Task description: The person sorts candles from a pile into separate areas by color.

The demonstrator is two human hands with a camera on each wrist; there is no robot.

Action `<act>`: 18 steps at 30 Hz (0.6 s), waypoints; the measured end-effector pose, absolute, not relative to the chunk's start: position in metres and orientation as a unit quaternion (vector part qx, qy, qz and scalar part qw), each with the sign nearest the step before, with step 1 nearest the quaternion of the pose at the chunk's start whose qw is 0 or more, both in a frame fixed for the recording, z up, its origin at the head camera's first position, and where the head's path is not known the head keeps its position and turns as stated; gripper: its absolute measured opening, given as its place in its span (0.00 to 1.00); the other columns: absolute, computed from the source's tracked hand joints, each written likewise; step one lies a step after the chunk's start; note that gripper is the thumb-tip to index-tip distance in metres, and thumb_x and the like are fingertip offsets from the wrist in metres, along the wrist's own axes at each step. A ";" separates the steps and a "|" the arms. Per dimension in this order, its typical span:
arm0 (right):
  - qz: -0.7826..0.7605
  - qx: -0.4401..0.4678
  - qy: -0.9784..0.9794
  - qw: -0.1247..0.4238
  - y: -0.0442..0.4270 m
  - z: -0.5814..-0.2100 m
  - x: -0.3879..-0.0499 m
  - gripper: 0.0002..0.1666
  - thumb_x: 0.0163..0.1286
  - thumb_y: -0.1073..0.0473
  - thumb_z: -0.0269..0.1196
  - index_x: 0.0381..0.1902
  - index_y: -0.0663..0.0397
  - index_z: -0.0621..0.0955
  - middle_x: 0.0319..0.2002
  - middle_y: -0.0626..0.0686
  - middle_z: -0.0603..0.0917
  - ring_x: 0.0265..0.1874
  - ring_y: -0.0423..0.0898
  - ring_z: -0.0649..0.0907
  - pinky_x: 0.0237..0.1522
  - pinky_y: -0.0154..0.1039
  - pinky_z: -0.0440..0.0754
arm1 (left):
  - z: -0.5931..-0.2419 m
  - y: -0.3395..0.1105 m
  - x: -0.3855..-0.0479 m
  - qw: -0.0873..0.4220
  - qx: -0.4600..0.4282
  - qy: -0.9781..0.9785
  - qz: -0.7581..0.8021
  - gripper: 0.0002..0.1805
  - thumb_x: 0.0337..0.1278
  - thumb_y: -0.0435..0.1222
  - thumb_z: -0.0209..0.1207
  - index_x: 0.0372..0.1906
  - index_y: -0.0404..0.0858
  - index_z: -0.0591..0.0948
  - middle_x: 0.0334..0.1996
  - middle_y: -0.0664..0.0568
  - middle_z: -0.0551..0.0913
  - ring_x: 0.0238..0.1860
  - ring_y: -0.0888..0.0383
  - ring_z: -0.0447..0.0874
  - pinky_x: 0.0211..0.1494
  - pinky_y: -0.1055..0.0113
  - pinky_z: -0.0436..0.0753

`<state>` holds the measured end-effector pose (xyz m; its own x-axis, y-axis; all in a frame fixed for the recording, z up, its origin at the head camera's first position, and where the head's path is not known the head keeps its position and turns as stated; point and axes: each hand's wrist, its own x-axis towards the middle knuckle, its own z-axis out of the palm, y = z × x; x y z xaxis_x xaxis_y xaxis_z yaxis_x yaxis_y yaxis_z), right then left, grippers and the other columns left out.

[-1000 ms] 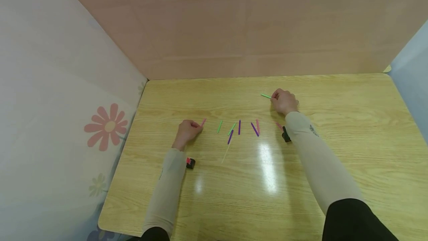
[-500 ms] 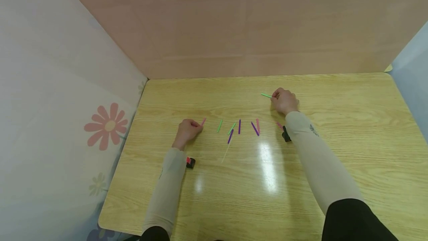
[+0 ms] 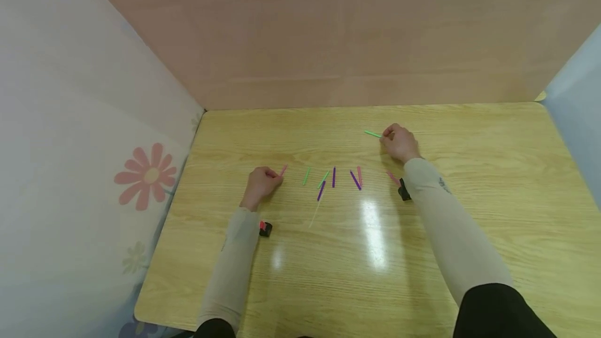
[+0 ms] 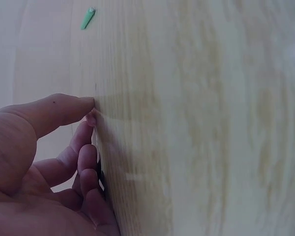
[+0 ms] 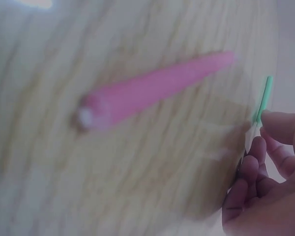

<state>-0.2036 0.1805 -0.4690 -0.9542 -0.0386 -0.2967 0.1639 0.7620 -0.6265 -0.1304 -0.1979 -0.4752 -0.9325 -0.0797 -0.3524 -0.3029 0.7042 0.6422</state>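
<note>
Near the table's left part, the left hand (image 3: 261,183) pinches the lower end of a pink stick (image 3: 284,170) between thumb and fingertips. Farther back on the right, the right hand (image 3: 400,142) pinches the right end of a green stick (image 3: 373,133); the right wrist view shows this green stick (image 5: 265,98) rising from thumb and finger. In the left wrist view, the left hand's (image 4: 54,147) fingertips meet at the table surface, mostly hiding the pink stick. Between the hands lie a green stick (image 3: 307,176), another green stick (image 3: 323,179) touching or close to a purple one (image 3: 321,191), and an upright-lying purple stick (image 3: 334,177).
Right of those, a purple stick (image 3: 355,180) lies beside a pink one (image 3: 359,176). Another pink stick (image 3: 392,178) lies by the right wrist camera (image 3: 404,190). A thin pale stick (image 3: 315,214) points toward the front of the wooden table (image 3: 328,286). A pinkish sheet (image 3: 328,35) stands behind.
The whole head view has shifted slightly left. Both hands keep their grip on their sticks, and the sticks on the table show no clear movement.
</note>
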 end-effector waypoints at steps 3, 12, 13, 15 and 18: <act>-0.351 0.032 0.924 0.149 0.182 -0.469 -0.203 0.21 0.75 0.53 0.48 0.57 0.63 0.68 0.57 0.68 0.76 0.55 0.64 0.75 0.58 0.60 0.69 | -0.474 -0.199 -0.131 0.150 -0.107 0.910 0.372 0.12 0.57 0.40 0.63 0.38 0.33 0.83 0.37 0.43 0.84 0.36 0.53 0.78 0.41 0.62 0.77; -0.362 0.027 0.923 0.127 0.190 -0.473 -0.201 0.20 0.75 0.54 0.48 0.54 0.64 0.69 0.53 0.69 0.77 0.51 0.63 0.76 0.53 0.57 0.72 | -0.476 -0.199 -0.134 0.135 -0.106 0.907 0.385 0.14 0.57 0.40 0.64 0.40 0.33 0.82 0.39 0.41 0.83 0.39 0.50 0.80 0.43 0.60 0.78; -0.365 0.026 0.922 0.126 0.190 -0.472 -0.199 0.20 0.75 0.54 0.48 0.54 0.65 0.69 0.52 0.69 0.76 0.50 0.63 0.76 0.53 0.57 0.72 | -0.476 -0.199 -0.134 0.132 -0.108 0.905 0.388 0.15 0.57 0.40 0.64 0.42 0.32 0.81 0.41 0.40 0.83 0.41 0.49 0.80 0.45 0.59 0.79; -0.366 0.020 0.923 0.121 0.191 -0.472 -0.196 0.20 0.75 0.54 0.48 0.53 0.66 0.70 0.50 0.68 0.76 0.48 0.62 0.76 0.51 0.56 0.73 | -0.478 -0.198 -0.133 0.128 -0.116 0.901 0.398 0.17 0.57 0.39 0.63 0.46 0.31 0.79 0.44 0.39 0.82 0.44 0.47 0.79 0.47 0.57 0.79; -0.366 0.008 0.923 0.114 0.193 -0.471 -0.190 0.20 0.75 0.54 0.48 0.51 0.67 0.71 0.47 0.67 0.76 0.46 0.60 0.75 0.50 0.54 0.72 | -0.479 -0.196 -0.131 0.118 -0.127 0.897 0.406 0.21 0.57 0.39 0.63 0.51 0.31 0.76 0.47 0.38 0.79 0.47 0.46 0.78 0.49 0.56 0.78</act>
<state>-0.1901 0.1934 -0.4710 -0.9740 -0.0687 -0.2158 0.0979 0.7315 -0.6748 -0.1311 -0.1963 -0.4786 -0.9395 -0.1325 -0.3159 -0.3248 0.6376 0.6986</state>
